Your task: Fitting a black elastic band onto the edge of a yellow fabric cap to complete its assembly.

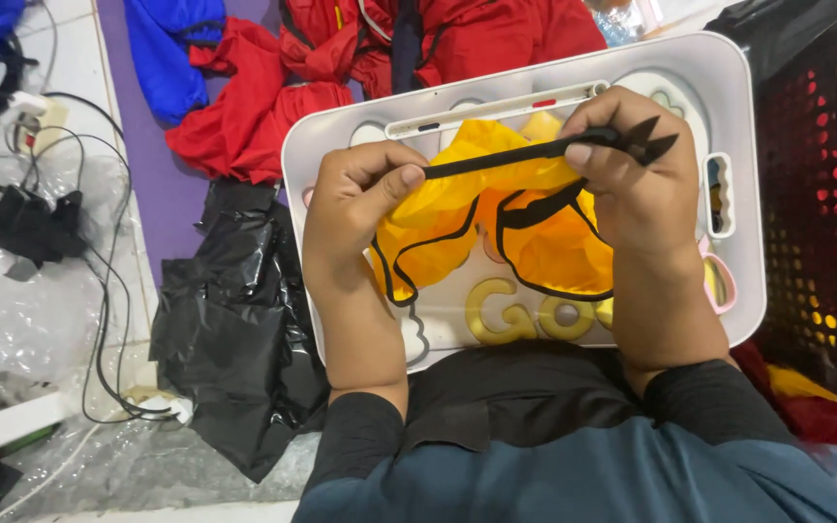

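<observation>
My left hand (360, 199) pinches one end of a black strap (496, 160) that is stretched taut across to my right hand (632, 184). My right hand grips the strap's other end together with small black snips (646, 140), whose blades point right. A yellow fabric piece (544, 242) with black trim hangs below the strap between both hands. Under it lies a white lap tray (728, 87) resting on my knees.
Red cloth (273, 107) and blue cloth (167, 48) are piled beyond the tray. A crumpled black plastic bag (230, 329) lies on the left, with cables and clear plastic (31, 291) farther left. A black perforated basket (825, 213) stands at the right.
</observation>
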